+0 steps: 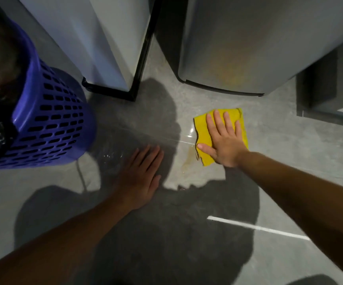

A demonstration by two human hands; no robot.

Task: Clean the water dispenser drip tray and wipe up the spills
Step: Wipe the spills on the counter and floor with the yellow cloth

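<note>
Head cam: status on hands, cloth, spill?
Right hand flat, pressing yellow cloth on floor. Left hand flat on floor. Brownish spill at cloth's left edge, unwiped. Blue basket far left, not in the way.

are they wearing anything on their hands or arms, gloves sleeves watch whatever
Nothing worn shows. The left hand and right hand have no gloves and no visible rings. Neither wrist carries a watch or band, and no sleeve appears anywhere up to the frame edge.

The grey floor [279,130] is tiled. A yellow cloth [201,128] is spread right of centre, a spill [189,162] just beside it; a blue basket [53,120] is set at left.
</note>
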